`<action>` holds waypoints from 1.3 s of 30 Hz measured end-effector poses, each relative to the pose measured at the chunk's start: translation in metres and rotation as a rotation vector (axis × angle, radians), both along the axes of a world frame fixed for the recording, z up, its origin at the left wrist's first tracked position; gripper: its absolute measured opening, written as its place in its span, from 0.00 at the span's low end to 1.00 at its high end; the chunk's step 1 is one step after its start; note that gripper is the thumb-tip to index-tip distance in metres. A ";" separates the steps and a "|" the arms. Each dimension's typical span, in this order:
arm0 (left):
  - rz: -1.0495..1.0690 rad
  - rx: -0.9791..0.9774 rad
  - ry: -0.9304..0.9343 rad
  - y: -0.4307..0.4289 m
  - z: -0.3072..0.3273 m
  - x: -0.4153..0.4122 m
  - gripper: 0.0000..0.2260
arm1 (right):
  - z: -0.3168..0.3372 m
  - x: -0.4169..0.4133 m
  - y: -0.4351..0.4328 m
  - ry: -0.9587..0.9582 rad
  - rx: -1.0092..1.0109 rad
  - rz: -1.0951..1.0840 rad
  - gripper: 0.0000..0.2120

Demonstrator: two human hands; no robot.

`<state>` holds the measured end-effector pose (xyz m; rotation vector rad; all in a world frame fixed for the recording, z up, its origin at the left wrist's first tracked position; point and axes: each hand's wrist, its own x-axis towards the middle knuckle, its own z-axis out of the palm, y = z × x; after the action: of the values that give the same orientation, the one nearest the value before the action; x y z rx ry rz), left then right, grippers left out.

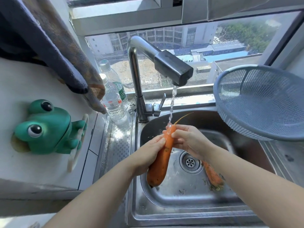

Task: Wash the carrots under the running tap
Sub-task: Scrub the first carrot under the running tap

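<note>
1. Two bare forearms reach in from the bottom edge. The left forearm (98,191) comes up from the lower left and the right forearm (255,183) from the lower right. They meet over the sink (164,203).
2. The left hand (151,148) grips the carrot (162,160) about its middle, with the fingers curled round it from the left side.
3. The right hand (187,139) holds the same carrot nearer its thin end. Its fingers are wrapped over the top and its wrist is bent down.
4. The carrot is tilted, with the thick end low and towards the camera. The thin end points up and away, and its root thread sticks out past the right hand.
5. The stream of water (171,104) falls from the tap (172,66) onto the carrot's thin end, just beside the right fingers.
6. A second carrot (213,175) lies on the sink floor to the right of the drain (190,162). The right forearm partly hides it.
7. A blue mesh basket (263,102) sits tilted at the sink's right rim.
8. Two clear bottles (113,102) stand left of the tap. A green frog holder (46,127) is on the left wall, below a hanging cloth (65,55).
</note>
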<state>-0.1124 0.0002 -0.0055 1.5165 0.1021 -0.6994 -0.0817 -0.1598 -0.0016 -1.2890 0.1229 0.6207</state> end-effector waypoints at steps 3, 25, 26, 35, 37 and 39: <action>0.000 0.010 0.007 0.002 -0.001 -0.001 0.13 | 0.001 -0.001 0.002 -0.007 -0.045 0.000 0.12; -0.014 0.025 -0.029 0.005 -0.004 -0.011 0.13 | -0.002 -0.005 0.001 0.003 0.006 -0.008 0.11; -0.016 0.024 -0.032 0.005 -0.005 -0.012 0.14 | -0.002 -0.006 0.002 0.006 0.002 -0.015 0.11; -0.018 0.002 -0.017 0.007 -0.003 -0.015 0.15 | 0.002 0.000 0.000 0.110 0.020 0.039 0.15; -0.019 0.002 -0.015 0.007 -0.003 -0.015 0.14 | 0.001 0.000 -0.002 0.072 0.025 0.042 0.14; -0.038 0.022 -0.014 0.007 -0.001 -0.015 0.14 | 0.001 0.001 -0.002 0.017 0.016 -0.023 0.11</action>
<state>-0.1273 0.0070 -0.0067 1.5482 0.0705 -0.7200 -0.0806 -0.1618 -0.0007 -1.2655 0.1469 0.6118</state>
